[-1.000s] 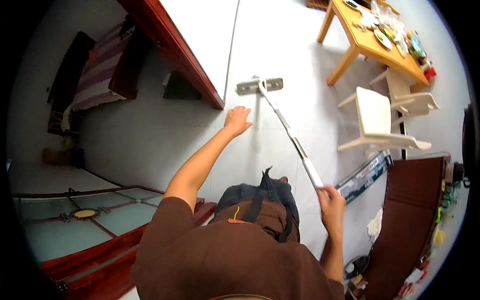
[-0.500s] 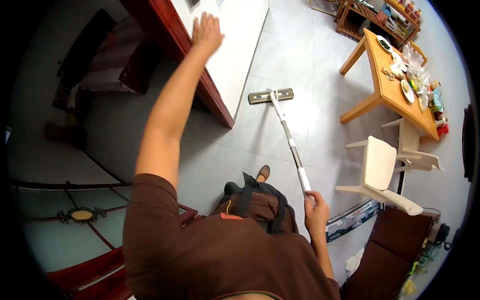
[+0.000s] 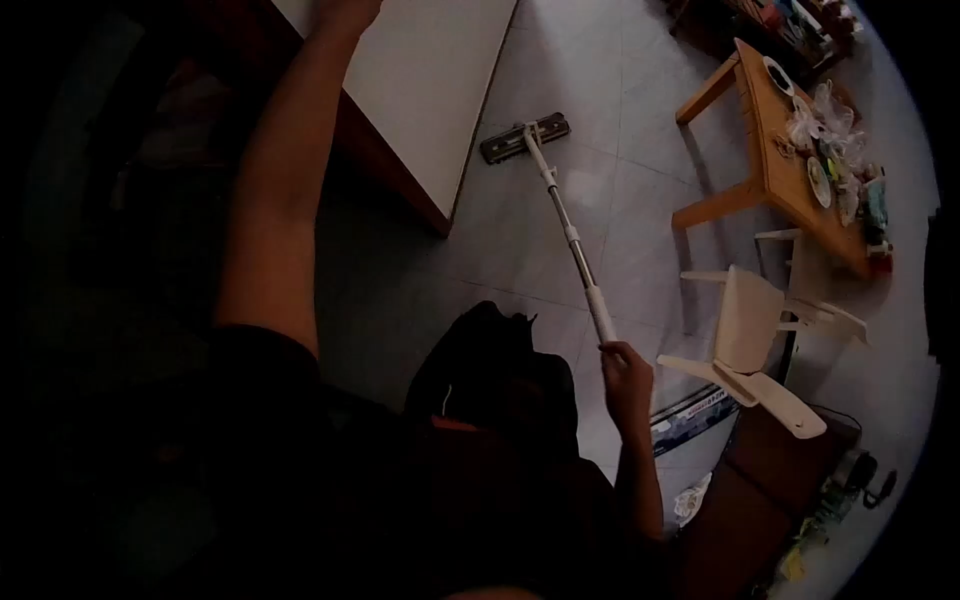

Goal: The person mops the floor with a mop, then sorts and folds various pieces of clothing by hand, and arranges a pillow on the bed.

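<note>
Mop [image 3: 574,245] on floor [image 3: 640,250], your R hand [image 3: 627,385] closed round handle; L hand [image 3: 348,10] nr wall [image 3: 430,90], part cut off, can't tell grip.

Unreadable lettering on long box [image 3: 690,422]

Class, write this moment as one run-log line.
right hand: gripping mop handle; left hand: raised near white wall, partly cut off; mop head: on floor; light: dim
</note>
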Demonstrator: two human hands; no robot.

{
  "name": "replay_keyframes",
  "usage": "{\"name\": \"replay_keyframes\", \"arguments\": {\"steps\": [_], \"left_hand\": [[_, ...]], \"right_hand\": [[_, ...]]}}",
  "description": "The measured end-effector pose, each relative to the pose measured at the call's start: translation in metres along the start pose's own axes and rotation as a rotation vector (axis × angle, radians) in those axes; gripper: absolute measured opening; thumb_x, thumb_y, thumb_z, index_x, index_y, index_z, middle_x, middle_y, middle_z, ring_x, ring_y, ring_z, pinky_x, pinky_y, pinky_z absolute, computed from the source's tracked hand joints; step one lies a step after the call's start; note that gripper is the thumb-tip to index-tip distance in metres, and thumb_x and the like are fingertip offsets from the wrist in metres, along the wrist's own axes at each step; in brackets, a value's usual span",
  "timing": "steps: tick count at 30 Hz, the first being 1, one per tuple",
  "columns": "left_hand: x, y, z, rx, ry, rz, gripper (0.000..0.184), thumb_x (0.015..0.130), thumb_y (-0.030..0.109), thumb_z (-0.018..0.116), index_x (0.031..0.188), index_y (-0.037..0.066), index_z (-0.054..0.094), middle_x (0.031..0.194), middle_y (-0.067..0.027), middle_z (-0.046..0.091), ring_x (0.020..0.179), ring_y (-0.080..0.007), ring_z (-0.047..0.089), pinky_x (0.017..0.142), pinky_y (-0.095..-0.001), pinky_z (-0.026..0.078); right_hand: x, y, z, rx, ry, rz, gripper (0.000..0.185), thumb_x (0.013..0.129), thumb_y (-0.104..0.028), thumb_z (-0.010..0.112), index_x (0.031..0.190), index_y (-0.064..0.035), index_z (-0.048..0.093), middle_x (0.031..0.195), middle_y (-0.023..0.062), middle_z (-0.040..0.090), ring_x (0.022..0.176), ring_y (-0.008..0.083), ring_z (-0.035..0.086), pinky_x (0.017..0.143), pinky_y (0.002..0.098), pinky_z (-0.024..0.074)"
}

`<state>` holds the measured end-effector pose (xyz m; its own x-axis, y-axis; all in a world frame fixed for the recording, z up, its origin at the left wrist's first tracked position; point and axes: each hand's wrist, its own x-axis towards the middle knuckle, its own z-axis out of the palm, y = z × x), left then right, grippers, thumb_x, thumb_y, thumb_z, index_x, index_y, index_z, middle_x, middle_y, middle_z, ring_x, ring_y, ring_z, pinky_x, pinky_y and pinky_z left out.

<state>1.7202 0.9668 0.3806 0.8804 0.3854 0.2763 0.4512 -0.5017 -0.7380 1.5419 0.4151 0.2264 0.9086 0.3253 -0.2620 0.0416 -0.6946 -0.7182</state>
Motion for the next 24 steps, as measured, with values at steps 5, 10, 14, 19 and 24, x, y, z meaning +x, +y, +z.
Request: {"name": "replay_keyframes", "arguments": {"steps": [5,10,14,19,24], "left_hand": [[0.002,0.007,0.011,-0.159,0.064,-0.009,0.074,0.093,0.046,0.051,0.149,0.004,0.028,0.158,-0.0161,0.015,0.147,-0.0347,0.005,0.118,-0.0533,-0.001],[-0.045,0.063,0.043,-0.517,0.324,0.272,0.071,0.093,0.044,0.053,0.15,0.009,0.028,0.159,-0.0171,0.011,0.147,-0.0356,0.004,0.117,-0.0538,0.0],[-0.042,0.058,0.026,-0.409,0.316,0.17,0.066,0.095,0.038,0.05,0.148,0.003,0.03,0.158,-0.0161,0.016,0.147,-0.0342,0.006,0.117,-0.0537,0.001],[0.012,0.038,0.059,-0.014,0.051,-0.017,0.056,0.096,0.026,0.043,0.145,0.0,0.035,0.156,-0.0172,0.023,0.147,-0.0345,0.009,0.116,-0.0559,0.0],[-0.026,0.016,0.013,0.122,-0.083,0.195,0.053,0.096,0.022,0.04,0.145,0.001,0.038,0.156,-0.015,0.025,0.147,-0.0339,0.011,0.116,-0.0562,-0.002]], "right_hand": [[-0.05,-0.044,-0.065,0.001,0.032,0.099,0.015,0.091,-0.008,0.06,0.103,-0.0024,0.067,0.079,0.0178,0.068,0.068,0.0179,0.064,0.063,0.0314,0.0491],[-0.079,-0.086,-0.07,-0.037,-0.036,0.235,0.016,0.091,-0.006,0.06,0.104,-0.0007,0.066,0.079,0.0127,0.066,0.07,0.0141,0.059,0.064,0.0291,0.0471],[-0.077,-0.089,-0.033,-0.035,-0.037,0.103,0.016,0.089,-0.006,0.061,0.103,0.0004,0.065,0.082,0.012,0.067,0.075,0.0141,0.06,0.07,0.029,0.0475],[-0.079,-0.111,-0.02,-0.143,-0.014,0.046,0.017,0.087,-0.007,0.063,0.103,-0.0002,0.066,0.082,0.017,0.068,0.077,0.0196,0.065,0.072,0.0307,0.0487],[-0.07,-0.127,-0.032,-0.171,-0.013,0.134,0.02,0.084,-0.013,0.068,0.101,-0.0034,0.066,0.085,0.0229,0.067,0.084,0.0412,0.066,0.07,0.0412,0.0499]]}}
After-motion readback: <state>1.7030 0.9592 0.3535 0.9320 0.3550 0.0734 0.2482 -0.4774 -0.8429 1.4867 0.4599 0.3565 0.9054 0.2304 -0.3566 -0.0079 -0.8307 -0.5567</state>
